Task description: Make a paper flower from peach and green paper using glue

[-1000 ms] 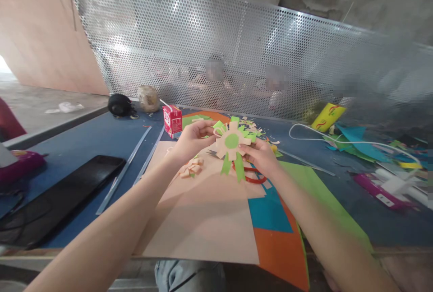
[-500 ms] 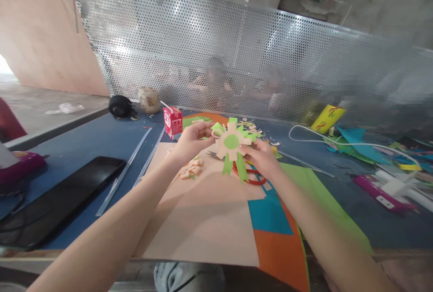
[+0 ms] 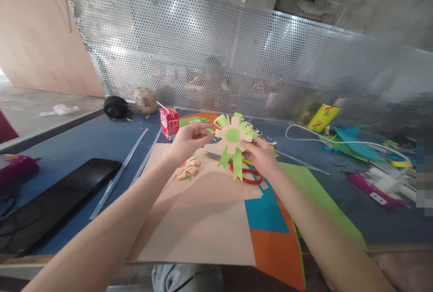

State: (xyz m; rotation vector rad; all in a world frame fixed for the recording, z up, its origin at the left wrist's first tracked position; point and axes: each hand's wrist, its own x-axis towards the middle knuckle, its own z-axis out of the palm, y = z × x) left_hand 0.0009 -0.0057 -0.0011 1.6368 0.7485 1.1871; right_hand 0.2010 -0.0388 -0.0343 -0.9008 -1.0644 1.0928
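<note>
A paper flower (image 3: pixel 232 136) with peach petals, a round green centre and green strips hanging below is held up over the desk. My right hand (image 3: pixel 260 153) pinches it by its lower right edge. Just off its left side is my left hand (image 3: pixel 192 138), fingers stretched out and thumb apart, holding nothing. Under the flower lie red-handled scissors (image 3: pixel 254 179), partly hidden by the green strips. Loose folded peach strips (image 3: pixel 187 170) are piled below my left hand on a large peach sheet (image 3: pixel 199 233).
Blue paper (image 3: pixel 265 210), orange paper (image 3: pixel 279 256) and a green sheet (image 3: pixel 324 206) lie to the right. A pink drink carton (image 3: pixel 168 123) stands behind my left hand. At left is a black phone-like slab (image 3: pixel 64 201). A perforated metal screen (image 3: pixel 189 44) rises behind, with a person beyond it.
My left hand has come away from the flower's left petals, leaving a small gap. The flower has turned slightly in my right hand. The whole view has shifted a little.
</note>
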